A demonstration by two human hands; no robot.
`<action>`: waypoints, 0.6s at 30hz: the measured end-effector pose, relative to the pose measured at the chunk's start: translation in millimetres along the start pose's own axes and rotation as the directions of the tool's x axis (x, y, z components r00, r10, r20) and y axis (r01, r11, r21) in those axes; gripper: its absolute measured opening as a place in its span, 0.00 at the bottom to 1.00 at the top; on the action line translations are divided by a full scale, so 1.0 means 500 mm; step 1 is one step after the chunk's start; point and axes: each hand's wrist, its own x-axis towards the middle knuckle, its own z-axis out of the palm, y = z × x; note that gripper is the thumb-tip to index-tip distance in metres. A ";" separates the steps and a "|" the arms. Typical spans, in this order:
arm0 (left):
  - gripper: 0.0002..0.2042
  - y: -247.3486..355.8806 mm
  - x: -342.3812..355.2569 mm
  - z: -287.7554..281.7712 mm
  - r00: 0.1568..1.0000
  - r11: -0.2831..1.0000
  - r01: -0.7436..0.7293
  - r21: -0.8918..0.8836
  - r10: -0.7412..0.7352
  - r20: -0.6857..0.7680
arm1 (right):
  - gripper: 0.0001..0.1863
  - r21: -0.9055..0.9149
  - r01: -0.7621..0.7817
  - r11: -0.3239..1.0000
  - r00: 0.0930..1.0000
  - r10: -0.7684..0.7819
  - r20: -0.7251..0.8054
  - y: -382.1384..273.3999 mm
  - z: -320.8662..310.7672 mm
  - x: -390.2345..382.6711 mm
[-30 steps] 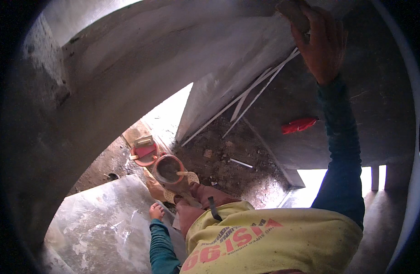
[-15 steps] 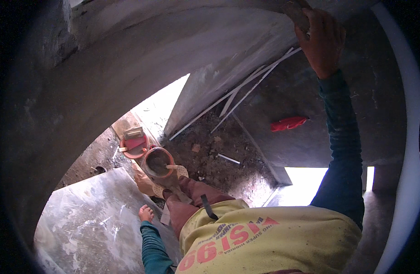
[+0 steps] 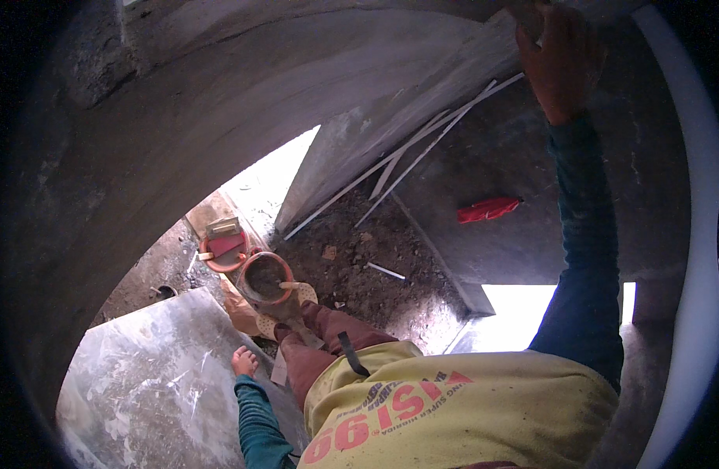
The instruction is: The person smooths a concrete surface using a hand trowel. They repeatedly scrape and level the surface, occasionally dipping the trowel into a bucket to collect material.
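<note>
Right hand [image 3: 561, 66] raised, fingers clasped round dark block [image 3: 524, 21] by right end of curved concrete wall [image 3: 328, 74]; contact unclear. Left hand [image 3: 244, 361] at grey board's [image 3: 152, 363] right edge, fingers curled; cannot tell whether gripping. Orange-rimmed bucket [image 3: 290, 270] beyond board's far right corner.

A dim, gray interior lit by daylight from outside. The left opening [image 3: 275, 172] and the lower right opening [image 3: 512, 309] glare to near-blank white, most detail washed out. A pale slab [image 3: 140, 375] catches a soft, patchy sheen, and the dirt floor [image 3: 437, 324] brightens near the right opening. The curved concrete [image 3: 242, 102] lies in heavy shadow, as does the raised right hand [image 3: 561, 66], its outline soft. Fisheye distortion bends straight edges; the corners fall to black.
</note>
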 end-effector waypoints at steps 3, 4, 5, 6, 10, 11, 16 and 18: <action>0.21 0.000 -0.004 0.000 1.000 1.000 0.014 0.017 -0.014 -0.008 | 0.12 0.165 0.021 0.986 0.999 -0.026 0.033 0.001 -0.003 -0.011; 0.21 0.000 -0.005 0.000 1.000 0.999 0.016 0.028 -0.016 -0.016 | 0.12 0.163 0.039 0.986 0.996 -0.051 0.072 -0.001 -0.001 -0.016; 0.21 0.000 -0.006 0.001 0.999 0.997 0.023 0.079 -0.020 -0.043 | 0.13 0.194 0.060 0.979 0.996 -0.071 0.051 -0.002 0.003 -0.018; 0.21 0.000 -0.007 0.001 1.000 0.999 0.014 0.041 -0.013 -0.024 | 0.14 0.225 0.080 0.971 0.996 -0.089 0.029 -0.006 0.008 -0.020; 0.21 0.002 -0.011 0.004 0.999 0.999 0.019 0.037 -0.018 -0.033 | 0.21 -0.134 0.064 0.989 0.989 -0.081 -0.126 0.009 0.016 -0.006; 0.21 0.004 -0.011 0.005 0.998 0.997 0.020 0.072 -0.016 -0.056 | 0.22 0.052 0.092 0.994 0.992 -0.087 -0.096 0.017 0.014 -0.005; 0.20 0.015 -0.014 0.003 0.998 0.999 0.045 -0.019 -0.046 -0.034 | 0.29 0.278 -0.114 0.954 0.970 0.168 -0.177 0.042 0.002 -0.071; 0.20 0.019 -0.015 -0.001 0.998 0.997 0.061 -0.055 -0.062 -0.008 | 0.32 0.481 -0.388 0.786 0.898 0.440 0.005 0.022 0.030 -0.120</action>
